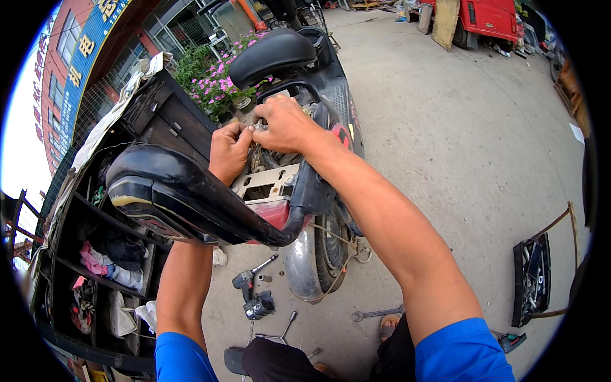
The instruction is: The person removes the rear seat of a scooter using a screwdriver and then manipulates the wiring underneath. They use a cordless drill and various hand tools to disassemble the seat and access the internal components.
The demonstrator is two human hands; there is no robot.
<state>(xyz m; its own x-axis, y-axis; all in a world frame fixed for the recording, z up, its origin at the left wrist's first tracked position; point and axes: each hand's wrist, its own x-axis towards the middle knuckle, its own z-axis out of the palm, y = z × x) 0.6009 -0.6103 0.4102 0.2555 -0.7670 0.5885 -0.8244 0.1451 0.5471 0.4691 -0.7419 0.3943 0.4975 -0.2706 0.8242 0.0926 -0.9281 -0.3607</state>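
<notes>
An electric scooter stands before me, its black seat (270, 57) at the far end and its body opened up, with wiring showing behind a beige metal bracket (273, 184). Over this opening my left hand (230, 151) and my right hand (286, 124) meet, both with fingers pinched together. Between their fingertips is a small greyish piece, too small to name. The right forearm crosses above the near right side of the scooter. A black padded backrest (178, 188) on a curved frame covers part of my left forearm. Below it is the rear wheel (328, 251).
On the concrete lie a cordless impact wrench (251, 296), a three-armed socket wrench (283, 334) and a spanner (380, 312). A toolbox (533, 280) sits at the right. Black shelves (118, 223) with cloths line the left. Pink flowers (219, 83) and a red vehicle (493, 19) stand farther off.
</notes>
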